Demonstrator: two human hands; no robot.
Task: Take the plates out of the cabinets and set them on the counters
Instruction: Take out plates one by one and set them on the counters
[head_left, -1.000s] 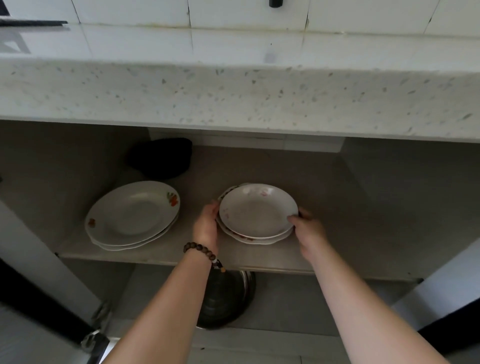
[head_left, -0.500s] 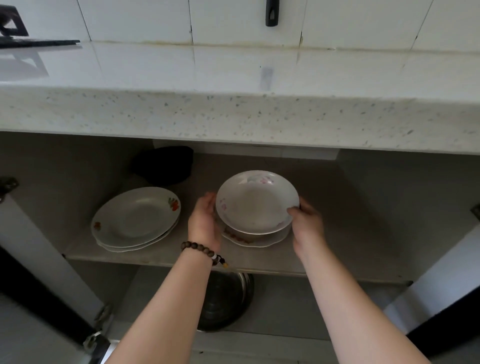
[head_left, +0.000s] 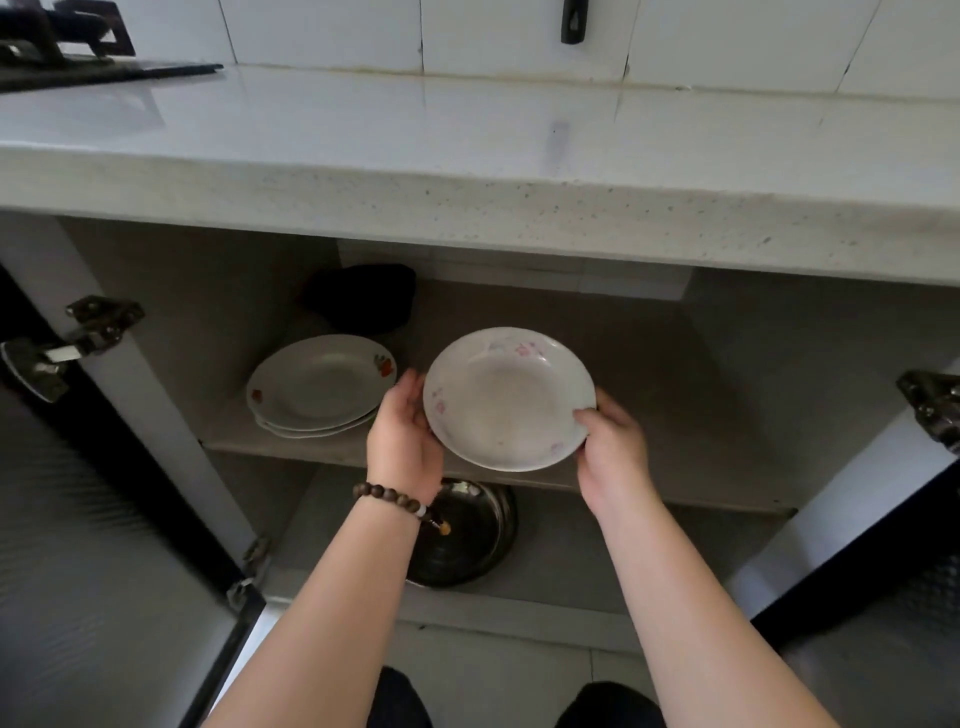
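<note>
While both hands hold the plate (head_left: 509, 399), the left hand (head_left: 402, 441) grips its rim at 9 o'clock and the right hand (head_left: 613, 447) pinches it at 4 o'clock. It is up in the air, just in front of the shelf (head_left: 675, 467). Keep it flat, bring it out under the counter (head_left: 467, 156) edge, then lift it up and set it down softly. More plates (head_left: 317, 387) wait at 9 o'clock.

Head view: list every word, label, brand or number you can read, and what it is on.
None: no readable text anywhere.
The held plate bears only faint pink flower prints.
The stacked plates on the shelf bear only red fruit or flower motifs.
The counter and black wall handle carry no lettering.
</note>
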